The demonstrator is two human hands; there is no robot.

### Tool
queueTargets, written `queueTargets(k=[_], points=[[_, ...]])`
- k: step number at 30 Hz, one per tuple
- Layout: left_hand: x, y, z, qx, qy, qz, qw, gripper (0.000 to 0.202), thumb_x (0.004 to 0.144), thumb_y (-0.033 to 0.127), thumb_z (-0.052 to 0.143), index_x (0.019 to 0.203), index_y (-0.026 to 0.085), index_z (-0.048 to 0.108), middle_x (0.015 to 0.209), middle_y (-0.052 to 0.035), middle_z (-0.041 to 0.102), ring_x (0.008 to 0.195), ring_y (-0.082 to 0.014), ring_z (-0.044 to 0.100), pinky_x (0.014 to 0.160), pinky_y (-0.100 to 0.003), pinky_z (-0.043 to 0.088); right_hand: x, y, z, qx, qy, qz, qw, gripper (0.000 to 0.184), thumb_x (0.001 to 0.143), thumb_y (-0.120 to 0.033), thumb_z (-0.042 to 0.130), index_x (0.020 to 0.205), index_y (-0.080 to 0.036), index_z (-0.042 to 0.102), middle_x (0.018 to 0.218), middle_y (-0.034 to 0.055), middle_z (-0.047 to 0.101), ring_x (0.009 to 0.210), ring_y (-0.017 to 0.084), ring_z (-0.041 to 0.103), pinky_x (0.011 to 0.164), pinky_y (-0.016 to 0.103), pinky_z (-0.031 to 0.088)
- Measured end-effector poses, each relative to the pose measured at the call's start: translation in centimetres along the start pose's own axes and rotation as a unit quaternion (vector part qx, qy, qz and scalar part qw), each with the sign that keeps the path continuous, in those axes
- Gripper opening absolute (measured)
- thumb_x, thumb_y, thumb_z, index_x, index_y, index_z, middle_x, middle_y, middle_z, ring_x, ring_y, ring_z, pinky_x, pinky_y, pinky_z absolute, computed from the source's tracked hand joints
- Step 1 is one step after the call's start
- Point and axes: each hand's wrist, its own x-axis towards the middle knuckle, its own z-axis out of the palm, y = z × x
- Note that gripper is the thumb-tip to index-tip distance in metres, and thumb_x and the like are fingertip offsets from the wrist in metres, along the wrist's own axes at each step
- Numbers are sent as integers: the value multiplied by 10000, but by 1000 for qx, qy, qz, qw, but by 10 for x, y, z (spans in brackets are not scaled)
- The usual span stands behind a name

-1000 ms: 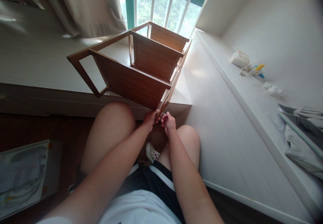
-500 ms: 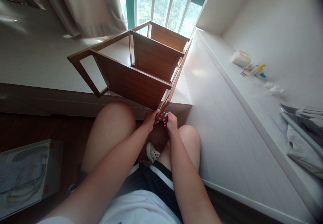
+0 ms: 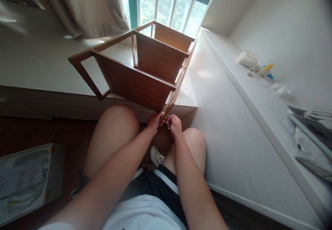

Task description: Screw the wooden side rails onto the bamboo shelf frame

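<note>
Left hand (image 3: 155, 121): we curl it round the near corner of the wooden rack (image 3: 137, 88).
Right hand (image 3: 175, 124): we pinch a thin rod (image 3: 169, 116) beside that corner.
Ledge (image 3: 41, 60): beneath the rack, whose near end overhangs it.
Window (image 3: 165, 1): behind the rack.

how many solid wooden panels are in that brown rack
3: the near panel, the middle panel behind it, and the far panel closest to the window. No others show.

A home room; curtain (image 3: 95, 8), barred window (image 3: 166, 5), wooden shelf unit (image 3: 137, 81).
</note>
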Motion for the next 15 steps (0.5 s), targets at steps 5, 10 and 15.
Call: queueTargets(k=[5, 10, 15], points=[[0, 1, 0, 4, 1, 2, 1000, 265, 764, 410, 708, 866, 167, 730, 877, -76, 755, 594, -109, 622, 476, -189, 434, 0, 1, 0, -6, 2, -2, 1000, 420, 915, -556, 519, 667, -217, 529, 524, -23, 555, 417, 107, 428, 356, 228, 280], [0, 1, 0, 4, 4, 1, 1000, 269, 767, 427, 704, 849, 171, 725, 866, -67, 752, 588, -107, 622, 478, -194, 434, 1, 2, -1, -12, 0, -2, 1000, 406, 917, -543, 509, 672, -219, 521, 516, -29, 549, 416, 108, 420, 353, 226, 284], [0, 0, 0, 5, 6, 2, 1000, 280, 760, 438, 712, 846, 172, 729, 872, -67, 752, 585, -107, 622, 479, -200, 437, 1, 4, -1, -13, -3, -4, 1000, 400, 919, -536, 506, 676, -219, 528, 522, -28, 554, 416, 109, 417, 351, 226, 282]])
